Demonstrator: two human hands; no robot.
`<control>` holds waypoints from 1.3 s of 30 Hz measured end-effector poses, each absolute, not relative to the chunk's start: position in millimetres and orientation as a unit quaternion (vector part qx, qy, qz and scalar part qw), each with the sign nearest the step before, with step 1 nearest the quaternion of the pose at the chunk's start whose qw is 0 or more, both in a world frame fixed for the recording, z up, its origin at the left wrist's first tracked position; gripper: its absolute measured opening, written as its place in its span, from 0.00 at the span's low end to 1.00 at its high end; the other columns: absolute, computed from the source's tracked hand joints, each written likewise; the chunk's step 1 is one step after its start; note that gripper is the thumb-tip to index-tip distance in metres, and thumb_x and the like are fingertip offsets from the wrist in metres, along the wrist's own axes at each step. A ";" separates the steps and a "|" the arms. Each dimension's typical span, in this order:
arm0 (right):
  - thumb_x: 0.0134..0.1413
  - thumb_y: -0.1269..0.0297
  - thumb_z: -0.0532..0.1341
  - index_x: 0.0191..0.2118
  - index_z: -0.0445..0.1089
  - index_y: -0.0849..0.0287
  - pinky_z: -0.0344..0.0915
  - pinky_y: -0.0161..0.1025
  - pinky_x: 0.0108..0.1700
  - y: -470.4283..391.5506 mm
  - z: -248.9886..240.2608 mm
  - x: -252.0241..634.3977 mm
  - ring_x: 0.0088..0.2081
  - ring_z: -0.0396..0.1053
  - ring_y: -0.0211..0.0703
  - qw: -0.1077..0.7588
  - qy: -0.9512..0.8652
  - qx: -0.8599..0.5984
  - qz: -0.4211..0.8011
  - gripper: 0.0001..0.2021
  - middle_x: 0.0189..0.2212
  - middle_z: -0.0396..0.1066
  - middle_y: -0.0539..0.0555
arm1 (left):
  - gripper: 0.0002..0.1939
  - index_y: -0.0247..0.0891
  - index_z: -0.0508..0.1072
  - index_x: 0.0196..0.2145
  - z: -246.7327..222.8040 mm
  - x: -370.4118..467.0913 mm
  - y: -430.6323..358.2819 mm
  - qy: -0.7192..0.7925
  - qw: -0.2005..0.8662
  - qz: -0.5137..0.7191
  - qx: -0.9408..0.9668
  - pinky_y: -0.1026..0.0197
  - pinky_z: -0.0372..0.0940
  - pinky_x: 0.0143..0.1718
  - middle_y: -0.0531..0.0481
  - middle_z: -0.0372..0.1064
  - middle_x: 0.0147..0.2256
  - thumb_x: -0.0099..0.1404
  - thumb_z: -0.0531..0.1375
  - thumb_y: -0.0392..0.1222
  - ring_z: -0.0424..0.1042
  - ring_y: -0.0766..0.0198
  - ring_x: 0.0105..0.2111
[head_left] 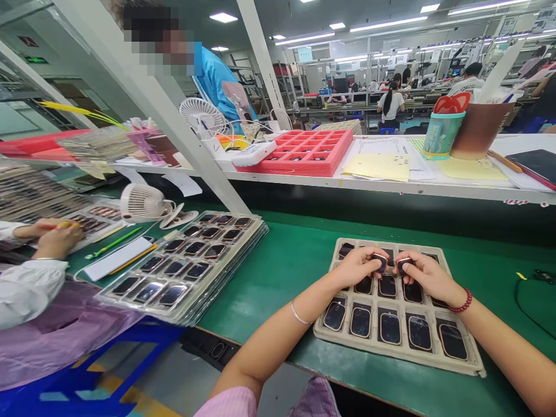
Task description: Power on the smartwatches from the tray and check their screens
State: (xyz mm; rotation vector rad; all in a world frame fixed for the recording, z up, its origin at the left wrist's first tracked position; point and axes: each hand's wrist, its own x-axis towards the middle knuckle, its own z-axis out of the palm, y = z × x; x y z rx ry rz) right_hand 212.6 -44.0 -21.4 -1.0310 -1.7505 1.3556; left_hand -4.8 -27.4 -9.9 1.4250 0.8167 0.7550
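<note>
My left hand [362,266] is closed round a small dark watch case [380,263] with a gold-coloured rim, held by thumb and fingers. Close beside it, my right hand [423,274] pinches a second watch case [403,265]. Both hands hover over the middle of a beige moulded tray [397,353]. Rows of similar watch cases [390,328] with black glass faces sit in its pockets. The hands hide part of the back rows.
To the left stands a stack of clear trays [186,269] with more watch cases. A white fan [145,202] and a co-worker's hands [58,237] are beyond. A shelf [377,184] crosses behind, carrying a red foam tray [304,153] and cups [446,133]. A thin cable [525,304] lies right.
</note>
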 end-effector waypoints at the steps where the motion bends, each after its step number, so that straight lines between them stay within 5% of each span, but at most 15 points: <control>1: 0.60 0.59 0.57 0.44 0.66 0.57 0.67 0.39 0.30 -44.2 -21.3 212.4 0.26 0.66 0.38 0.342 -0.673 -0.397 0.521 0.10 0.33 0.70 0.52 | 0.14 0.33 0.71 0.42 -9.6 -4.9 -27.4 0.359 0.618 0.325 0.620 0.67 0.60 0.25 0.45 0.71 0.33 0.59 0.59 0.43 0.71 0.67 0.25; 7: 0.57 0.63 0.59 0.46 0.66 0.55 0.68 0.40 0.35 -46.1 -18.4 210.7 0.32 0.68 0.41 0.346 -0.674 -0.381 0.530 0.11 0.38 0.71 0.54 | 0.17 0.34 0.71 0.42 -7.7 -4.2 -28.2 0.337 0.626 0.348 0.611 0.64 0.64 0.31 0.46 0.72 0.34 0.55 0.63 0.43 0.71 0.65 0.29; 12: 0.59 0.60 0.56 0.44 0.66 0.57 0.68 0.39 0.31 -44.6 -19.7 212.5 0.27 0.68 0.38 0.335 -0.669 -0.397 0.531 0.10 0.34 0.70 0.53 | 0.13 0.32 0.71 0.39 -5.6 -3.7 -29.5 0.341 0.630 0.335 0.612 0.64 0.64 0.29 0.45 0.71 0.33 0.58 0.60 0.42 0.71 0.67 0.26; 20: 0.55 0.68 0.58 0.44 0.64 0.57 0.66 0.39 0.35 -46.4 -15.6 210.5 0.33 0.67 0.42 0.335 -0.690 -0.382 0.515 0.10 0.34 0.70 0.53 | 0.18 0.34 0.70 0.44 -7.2 -3.7 -28.9 0.334 0.626 0.346 0.614 0.61 0.66 0.39 0.46 0.71 0.38 0.54 0.58 0.30 0.73 0.65 0.33; 39: 0.55 0.71 0.56 0.45 0.63 0.56 0.65 0.40 0.40 -45.8 -16.5 210.9 0.40 0.68 0.45 0.319 -0.717 -0.379 0.490 0.12 0.38 0.70 0.54 | 0.24 0.36 0.70 0.46 -16.3 -3.6 -25.8 0.314 0.625 0.357 0.619 0.58 0.67 0.41 0.47 0.70 0.39 0.50 0.55 0.26 0.72 0.63 0.37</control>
